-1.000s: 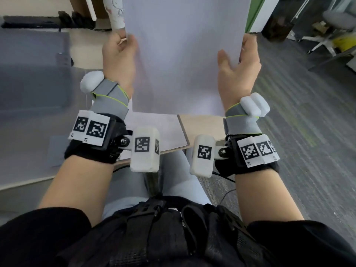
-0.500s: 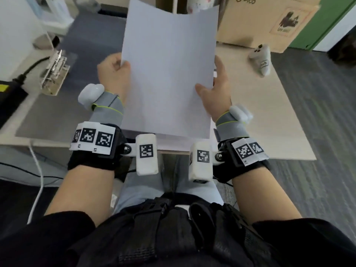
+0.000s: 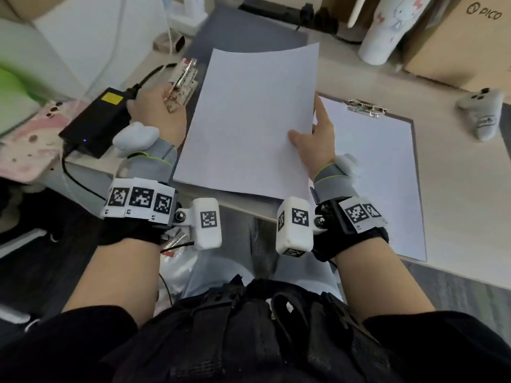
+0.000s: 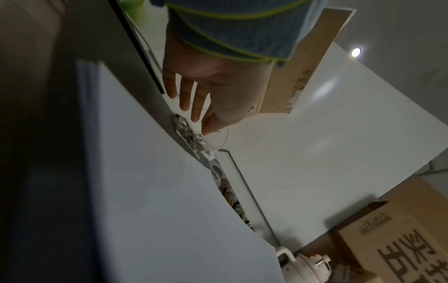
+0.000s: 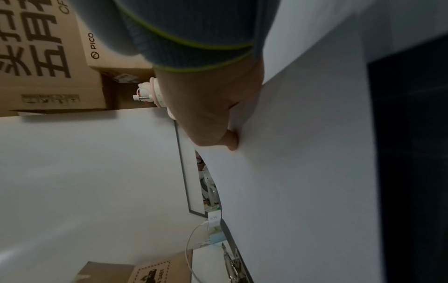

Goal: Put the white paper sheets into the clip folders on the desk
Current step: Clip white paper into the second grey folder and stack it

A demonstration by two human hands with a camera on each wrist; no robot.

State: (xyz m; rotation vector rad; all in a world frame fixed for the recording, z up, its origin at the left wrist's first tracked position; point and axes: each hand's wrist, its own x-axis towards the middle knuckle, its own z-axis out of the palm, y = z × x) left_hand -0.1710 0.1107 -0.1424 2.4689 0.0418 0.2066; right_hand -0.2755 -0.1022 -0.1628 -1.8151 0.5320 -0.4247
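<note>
A white paper sheet (image 3: 249,120) hangs slightly curved over the grey clip folder (image 3: 249,31) at the desk's left. My right hand (image 3: 312,139) pinches the sheet's right edge, thumb on top and fingers beneath; the right wrist view shows the same grip on the sheet (image 5: 303,153). My left hand (image 3: 157,109) is off the sheet and reaches to that folder's metal clip (image 3: 184,77). In the left wrist view its fingers (image 4: 186,95) are straight, their tips at the clip (image 4: 189,137). To the right, a second clip folder (image 3: 413,125) lies flat with a white sheet under its clip (image 3: 365,107).
A black power adapter (image 3: 96,120) with its cable lies left of my left hand. At the back stand a white bottle (image 3: 387,29) and a cardboard box (image 3: 464,42). A white controller (image 3: 484,114) lies far right. The desk's front edge runs just past my wrists.
My left hand has let go of the sheet and moved left to the folder's clip. The sheet has come lower over the grey folder, held by the right hand alone.
</note>
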